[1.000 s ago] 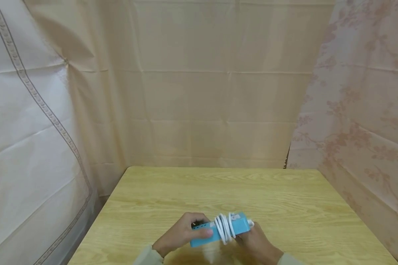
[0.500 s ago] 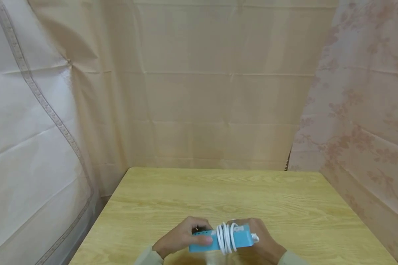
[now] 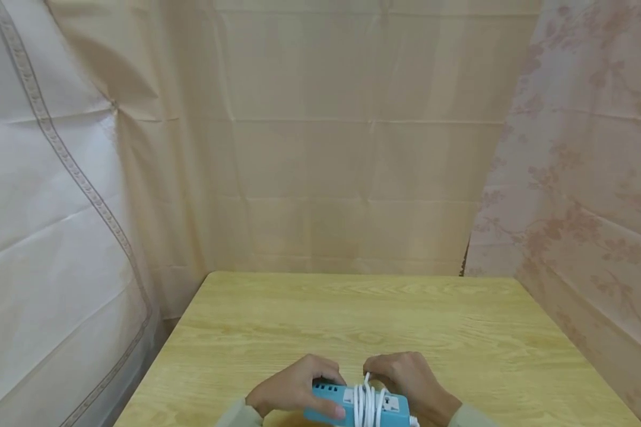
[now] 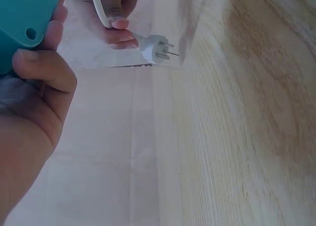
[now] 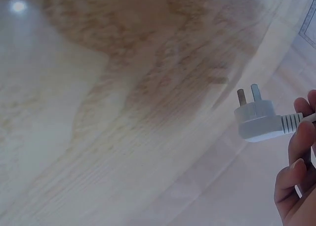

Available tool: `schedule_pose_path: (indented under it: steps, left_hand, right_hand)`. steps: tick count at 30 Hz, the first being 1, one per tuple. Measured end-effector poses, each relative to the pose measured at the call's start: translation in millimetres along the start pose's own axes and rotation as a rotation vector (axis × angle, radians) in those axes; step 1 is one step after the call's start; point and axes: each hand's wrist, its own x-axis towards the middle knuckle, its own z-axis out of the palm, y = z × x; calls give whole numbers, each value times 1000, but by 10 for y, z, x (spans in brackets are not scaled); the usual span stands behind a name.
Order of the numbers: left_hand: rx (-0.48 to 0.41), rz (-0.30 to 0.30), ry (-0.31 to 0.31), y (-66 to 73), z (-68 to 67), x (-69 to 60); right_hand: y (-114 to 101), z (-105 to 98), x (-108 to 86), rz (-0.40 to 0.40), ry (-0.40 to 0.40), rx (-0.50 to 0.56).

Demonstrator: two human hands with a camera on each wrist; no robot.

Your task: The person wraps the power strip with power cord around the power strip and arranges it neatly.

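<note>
My left hand (image 3: pixel 301 385) grips the left end of a blue power strip (image 3: pixel 395 416), thumb across its near side. A white cord (image 3: pixel 370 403) is wound several times round the strip's middle. Just beyond the right end, my right hand (image 3: pixel 406 376) pinches the cord near its plug. The white plug (image 5: pixel 256 119), prongs outward, sticks out past those fingers in the right wrist view. The left wrist view also shows the plug (image 4: pixel 155 49) in the air, apart from the table. In the head view the plug is hidden behind the right hand.
Both hands are over the near part of a wood-grain table (image 3: pixel 352 308). A beige curtain (image 3: pixel 331 178) hangs behind it, with a white cloth (image 3: pixel 43 237) at the left and a flowered cloth (image 3: pixel 582 207) at the right.
The strip has moved lower, toward me, and tilted so its socket face shows more. My right hand has moved from beneath its right end to the far side, drawing up a cord strand.
</note>
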Motion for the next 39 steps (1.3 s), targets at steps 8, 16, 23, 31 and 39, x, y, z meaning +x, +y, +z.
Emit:
schedule_pose_path:
  steps: [8,16,23,31,39]
  left_hand:
    - [131,-46,-38,-25,17,25]
    - [443,-31,-23,-31,72,53]
    - [700,-84,47,-33,111,79]
    - [817,-218,187,-58,183,139]
    - [928,-279,279,-71,198,185]
  right_hand:
    - [19,-26,46,-54,31,-115]
    - [-6,-66,82,-40,47,-167]
    - [-44,-80,103,-20,47,-241]
    - [-103,-83,181,-5,48,-312]
    - [-196,-86,281,54,95,-363]
